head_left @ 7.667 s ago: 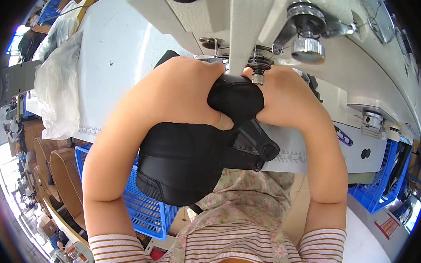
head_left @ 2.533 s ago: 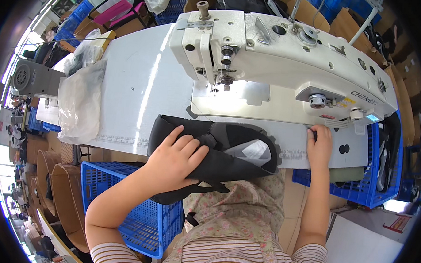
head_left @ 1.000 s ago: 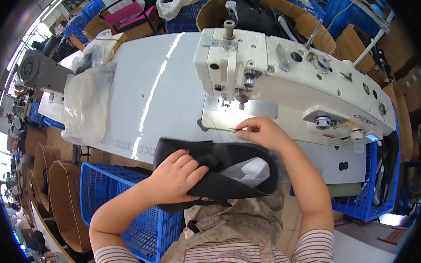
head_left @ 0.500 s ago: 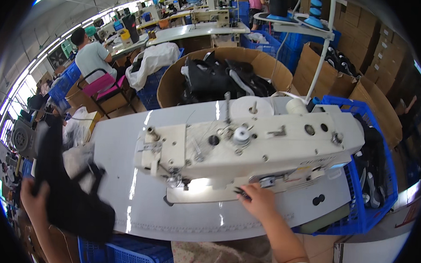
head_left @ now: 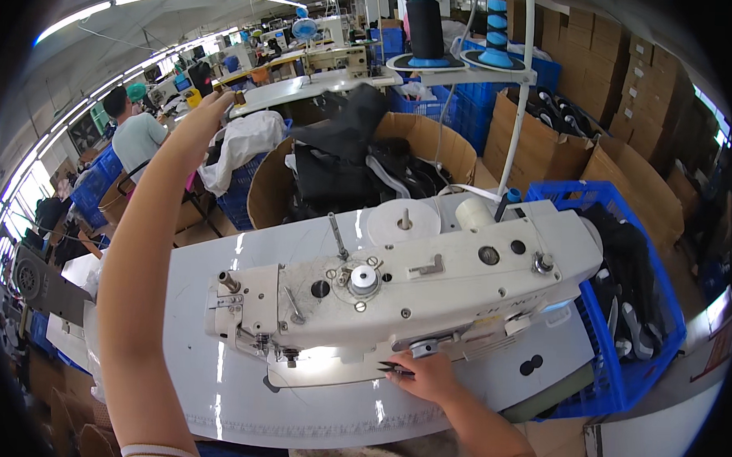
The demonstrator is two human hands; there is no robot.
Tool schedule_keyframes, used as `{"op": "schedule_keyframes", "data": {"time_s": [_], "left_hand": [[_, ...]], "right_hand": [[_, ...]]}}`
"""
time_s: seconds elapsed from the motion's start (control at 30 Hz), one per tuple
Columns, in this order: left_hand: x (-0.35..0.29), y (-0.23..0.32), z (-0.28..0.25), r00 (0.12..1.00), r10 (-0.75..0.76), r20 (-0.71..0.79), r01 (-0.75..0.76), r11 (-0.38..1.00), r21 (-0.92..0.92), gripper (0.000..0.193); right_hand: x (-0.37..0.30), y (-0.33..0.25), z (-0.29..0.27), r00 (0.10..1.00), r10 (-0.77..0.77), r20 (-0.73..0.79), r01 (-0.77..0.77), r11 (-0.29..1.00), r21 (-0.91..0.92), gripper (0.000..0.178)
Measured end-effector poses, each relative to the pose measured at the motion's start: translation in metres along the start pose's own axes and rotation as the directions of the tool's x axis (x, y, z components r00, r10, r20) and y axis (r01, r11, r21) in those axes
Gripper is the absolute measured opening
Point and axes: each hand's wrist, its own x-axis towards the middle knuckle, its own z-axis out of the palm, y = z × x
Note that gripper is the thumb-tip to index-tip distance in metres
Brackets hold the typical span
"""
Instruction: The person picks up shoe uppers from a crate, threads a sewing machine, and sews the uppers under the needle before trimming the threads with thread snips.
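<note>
My left arm stretches far forward over the left side of the sewing table (head_left: 191,302). At its end my left hand (head_left: 212,111) looks open, with nothing visible in it. To its right, apart from the hand, a blurred black fabric piece (head_left: 350,122) is above the round cardboard bin (head_left: 262,179), which is full of black pieces. My right hand (head_left: 425,376) is closed around small dark thread snips (head_left: 394,368), blades pointing left, beside the handwheel-like knob on the front of the white sewing machine (head_left: 404,291).
A blue crate (head_left: 633,379) with black and grey pieces stands at the right. Two black discs (head_left: 531,365) lie on the table. Thread cones (head_left: 426,31) sit on a stand behind. A seated person (head_left: 137,133) works at the far left; cardboard boxes (head_left: 533,146) stand far right.
My left hand has swung from the lower left to far forward, and the black fabric piece has left it toward the bin. My right hand keeps the snips by the machine. The view has shifted.
</note>
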Motion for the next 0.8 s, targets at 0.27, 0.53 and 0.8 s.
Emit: {"op": "schedule_keyframes", "data": {"time_s": [0.27, 0.53, 0.8], "left_hand": [[-0.101, -0.067, -0.065, 0.959, 0.032, 0.281, -0.124, 0.941, 0.314, 0.054], [-0.145, -0.115, -0.122, 0.967, -0.025, 0.253, -0.055, 0.951, 0.304, 0.051], [-0.173, -0.132, -0.190, 0.996, 0.094, -0.010, -0.091, 0.984, 0.152, 0.043]], "right_hand": [[0.004, -0.006, -0.003, 1.000, -0.026, -0.001, 0.026, 0.999, 0.023, 0.027], [-0.010, -0.009, -0.006, 0.999, -0.021, -0.028, 0.020, 0.998, -0.054, 0.025], [-0.061, -0.011, -0.029, 0.929, -0.199, -0.312, 0.101, 0.948, -0.301, 0.022]]}}
